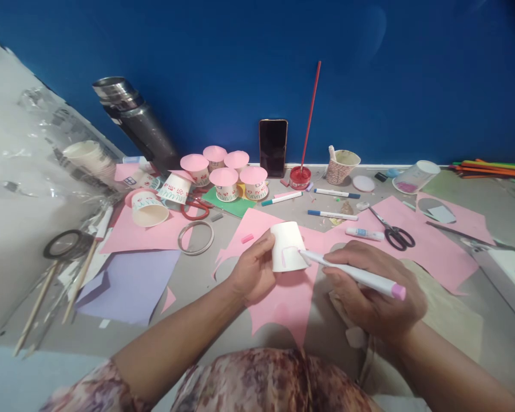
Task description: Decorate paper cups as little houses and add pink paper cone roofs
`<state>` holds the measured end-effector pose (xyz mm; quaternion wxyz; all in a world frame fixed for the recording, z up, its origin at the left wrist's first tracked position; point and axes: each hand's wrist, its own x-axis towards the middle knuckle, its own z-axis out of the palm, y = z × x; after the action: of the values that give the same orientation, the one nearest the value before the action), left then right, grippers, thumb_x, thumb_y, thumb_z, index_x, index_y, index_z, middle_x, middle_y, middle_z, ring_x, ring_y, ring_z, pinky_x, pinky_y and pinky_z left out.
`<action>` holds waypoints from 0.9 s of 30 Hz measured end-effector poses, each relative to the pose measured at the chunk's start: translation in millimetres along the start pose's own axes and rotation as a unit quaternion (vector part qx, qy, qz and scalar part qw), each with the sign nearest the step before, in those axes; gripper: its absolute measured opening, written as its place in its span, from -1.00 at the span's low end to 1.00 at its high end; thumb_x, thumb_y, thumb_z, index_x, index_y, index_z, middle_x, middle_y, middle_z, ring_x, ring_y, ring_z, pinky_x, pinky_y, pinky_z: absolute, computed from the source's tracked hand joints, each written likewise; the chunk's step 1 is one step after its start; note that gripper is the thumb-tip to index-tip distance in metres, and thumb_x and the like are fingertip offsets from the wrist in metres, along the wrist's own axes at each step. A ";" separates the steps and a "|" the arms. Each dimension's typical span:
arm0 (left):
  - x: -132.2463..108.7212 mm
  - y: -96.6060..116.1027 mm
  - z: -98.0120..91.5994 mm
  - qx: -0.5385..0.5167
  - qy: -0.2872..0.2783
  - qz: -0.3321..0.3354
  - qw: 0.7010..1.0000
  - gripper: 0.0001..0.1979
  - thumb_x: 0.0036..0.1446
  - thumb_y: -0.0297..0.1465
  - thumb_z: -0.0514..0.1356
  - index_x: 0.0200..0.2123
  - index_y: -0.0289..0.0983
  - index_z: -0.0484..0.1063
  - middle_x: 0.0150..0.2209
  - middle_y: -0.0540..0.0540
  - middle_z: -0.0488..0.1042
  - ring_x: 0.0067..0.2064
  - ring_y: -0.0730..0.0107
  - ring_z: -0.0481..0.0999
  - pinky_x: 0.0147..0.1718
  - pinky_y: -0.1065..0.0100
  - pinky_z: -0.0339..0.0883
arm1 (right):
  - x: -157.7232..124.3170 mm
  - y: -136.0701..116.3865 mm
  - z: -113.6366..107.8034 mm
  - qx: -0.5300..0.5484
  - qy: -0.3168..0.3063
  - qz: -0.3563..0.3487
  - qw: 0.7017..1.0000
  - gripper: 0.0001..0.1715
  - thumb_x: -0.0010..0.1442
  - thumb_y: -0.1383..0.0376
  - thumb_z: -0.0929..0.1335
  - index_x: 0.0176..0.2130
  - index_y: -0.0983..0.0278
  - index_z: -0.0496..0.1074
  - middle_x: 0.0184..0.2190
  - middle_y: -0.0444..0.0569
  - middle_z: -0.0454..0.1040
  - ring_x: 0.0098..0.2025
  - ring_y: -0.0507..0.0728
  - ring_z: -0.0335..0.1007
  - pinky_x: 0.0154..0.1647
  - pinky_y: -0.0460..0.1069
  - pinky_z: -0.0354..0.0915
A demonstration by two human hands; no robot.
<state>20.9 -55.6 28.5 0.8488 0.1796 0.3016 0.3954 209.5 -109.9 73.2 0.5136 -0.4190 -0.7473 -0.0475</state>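
Observation:
My left hand point(254, 266) is closed around the left side of a white paper cup point(288, 243), held upside down with its wide rim downward. Faint pink lines form a partial outline on the cup's side. In my right hand point(377, 286) is a felt-tip pen point(364, 276) with a white barrel and a pink end, its tip at the cup beside those lines. Just left of the cup lies a small pink pen cap point(248, 238). Beneath both hands is cut pink paper point(278, 309) with curved edges.
Several decorated cups with pink paper tops point(225, 178) stand at the back left. A thermos point(133, 123) leans there, and a phone point(273, 147) stands against the blue wall. Black-handled scissors point(397, 236), a glue stick point(364, 233), a tape roll point(196, 237) and purple paper point(129, 286) lie around.

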 end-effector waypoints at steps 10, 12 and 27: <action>1.4 -1.1 -2.6 -0.010 -0.019 -0.011 1.000 -0.63 0.36 -0.29 0.21 0.13 -0.39 0.49 -0.03 -0.31 0.64 -0.05 0.07 0.64 0.03 0.13 0.46 | 1.5 0.7 -2.0 0.031 -0.001 -0.006 0.999 -0.85 0.28 0.46 0.41 -0.18 0.23 0.50 -0.45 -0.07 0.63 -0.50 0.13 0.53 -0.45 0.02 0.42; 1.6 -1.1 -2.8 -0.010 -0.022 -0.009 1.000 -0.61 0.38 -0.30 0.17 0.15 -0.40 0.47 -0.05 -0.32 0.64 -0.08 0.06 0.64 0.02 0.09 0.47 | 2.1 0.2 -3.8 0.047 -0.001 -0.011 0.999 -0.85 0.26 0.47 0.41 -0.18 0.25 0.51 -0.45 -0.04 0.63 -0.49 0.13 0.53 -0.43 0.03 0.44; 1.2 0.0 -4.4 -0.002 -0.041 -0.016 0.999 -0.57 0.38 -0.25 0.16 0.14 -0.44 0.47 -0.06 -0.37 0.64 -0.11 -0.03 0.66 -0.04 0.04 0.50 | 5.0 -1.0 -10.6 0.094 -0.051 -0.022 0.994 -0.82 0.29 0.46 0.38 -0.11 0.25 0.49 -0.46 -0.01 0.59 -0.49 0.13 0.51 -0.50 0.03 0.41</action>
<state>18.6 -54.4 24.7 0.8671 0.1889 0.2685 0.3747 215.9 -112.9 82.6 0.5106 -0.3540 -0.7829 0.0327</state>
